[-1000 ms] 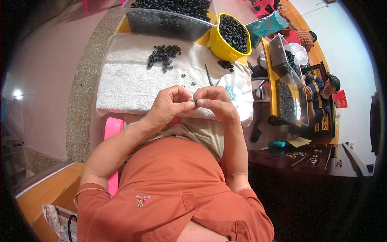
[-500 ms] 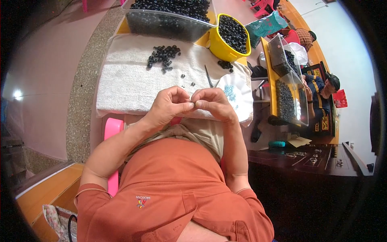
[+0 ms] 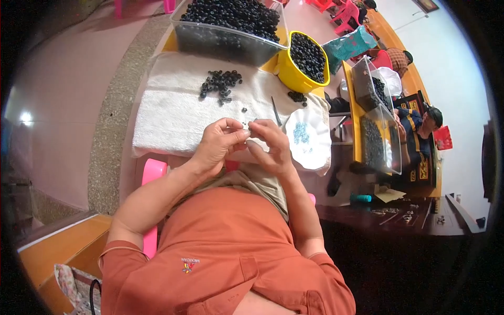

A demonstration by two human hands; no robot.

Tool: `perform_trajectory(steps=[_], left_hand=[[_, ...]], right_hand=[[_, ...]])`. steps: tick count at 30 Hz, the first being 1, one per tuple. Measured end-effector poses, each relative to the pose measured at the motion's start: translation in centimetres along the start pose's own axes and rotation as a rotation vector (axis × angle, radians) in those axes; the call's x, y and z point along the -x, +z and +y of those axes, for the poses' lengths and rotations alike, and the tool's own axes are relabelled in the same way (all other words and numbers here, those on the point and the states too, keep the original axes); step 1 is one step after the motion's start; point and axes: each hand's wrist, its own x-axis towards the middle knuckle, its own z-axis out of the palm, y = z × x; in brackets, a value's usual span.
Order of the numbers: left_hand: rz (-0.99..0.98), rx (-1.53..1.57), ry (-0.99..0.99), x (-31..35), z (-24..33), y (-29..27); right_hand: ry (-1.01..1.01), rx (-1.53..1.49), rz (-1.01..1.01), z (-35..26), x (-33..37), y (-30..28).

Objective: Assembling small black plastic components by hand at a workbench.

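Note:
Over the near edge of a white towel [image 3: 168, 121], my two hands meet at the fingertips. My left hand [image 3: 216, 144] is closed in a pinch on something too small and hidden to make out. My right hand [image 3: 271, 148] touches or nearly touches that pinch with its forefinger, its thumb held apart below. Just beyond them lies a small black ring-shaped piece [image 3: 244, 110], with tiny bits near it. A loose pile of black ring-shaped pieces [image 3: 220, 85] sits farther back. Thin dark tweezers [image 3: 276, 110] and a white fluted dish [image 3: 315, 149] holding small blue bits [image 3: 301, 133] are at the right.
A clear plastic bin [image 3: 226, 41] and a yellow tub [image 3: 289, 73], both full of black pieces, stand at the back. Some pieces [image 3: 297, 97] lie beside the tub. At right, another person [image 3: 420, 123] sits by clear bins [image 3: 380, 136] on a yellow table.
My right thumb has come away from the pinch and the right hand has opened. The left hand keeps its pinch. The whole view has shifted slightly, with the table lower in the picture.

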Motion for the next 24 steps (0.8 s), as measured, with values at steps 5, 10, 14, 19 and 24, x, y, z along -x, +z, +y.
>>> perform_trajectory(steps=[5, 10, 14, 19, 24], left_hand=[[-0.007, 0.009, -0.002, 0.0, 0.0, -0.1], [-0.01, -0.019, -0.008, 0.0, 0.2, 0.0], [-0.018, -0.013, 0.028, -0.3, -0.2, -0.3], [-0.005, 0.009, 0.042, 0.0, -0.2, -0.2], [0.05, 0.026, 0.055, 0.2, -0.4, 0.2]], right_hand=[[-0.129, 0.304, 0.086, 0.3, 0.1, 0.9], [-0.165, 0.351, 0.132, 0.4, 0.1, 1.2], [-0.161, 0.354, 0.118, 0.2, 0.1, 1.3], [-0.172, 0.401, 0.149, 0.0, 0.2, 1.8], [-0.237, 0.456, 0.189, 0.2, 0.4, 2.1]])
